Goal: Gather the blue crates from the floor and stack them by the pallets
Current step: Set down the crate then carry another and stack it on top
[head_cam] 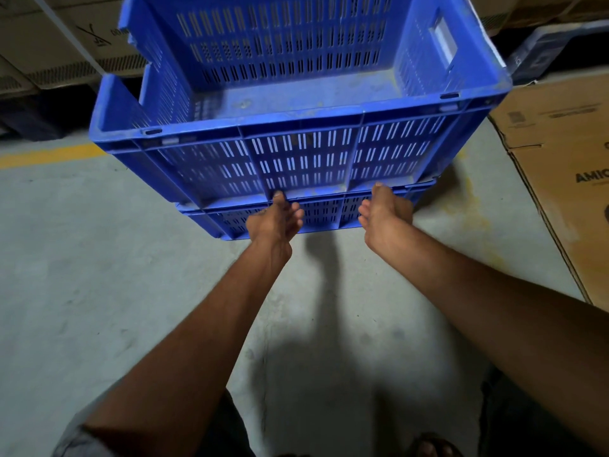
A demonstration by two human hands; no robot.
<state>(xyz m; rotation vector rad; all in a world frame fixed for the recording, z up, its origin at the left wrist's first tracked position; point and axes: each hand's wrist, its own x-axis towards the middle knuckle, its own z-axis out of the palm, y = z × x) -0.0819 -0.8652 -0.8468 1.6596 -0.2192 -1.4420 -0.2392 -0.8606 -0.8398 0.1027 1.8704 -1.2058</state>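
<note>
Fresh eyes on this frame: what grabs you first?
The big blue crate fills the top centre, empty and slotted, sitting on a second blue crate of which only a strip shows below it. Both bare hands reach to the near side where the two meet: the left hand and right hand, fingers at the seam. A flattened cardboard box lies at the right, and a yellow floor line runs at the left.

A warehouse: stacked cardboard cartons (pixel 66 44), bare concrete floor (pixel 99 291) with a yellow line (pixel 49 155), blue crates (pixel 296 127).
</note>
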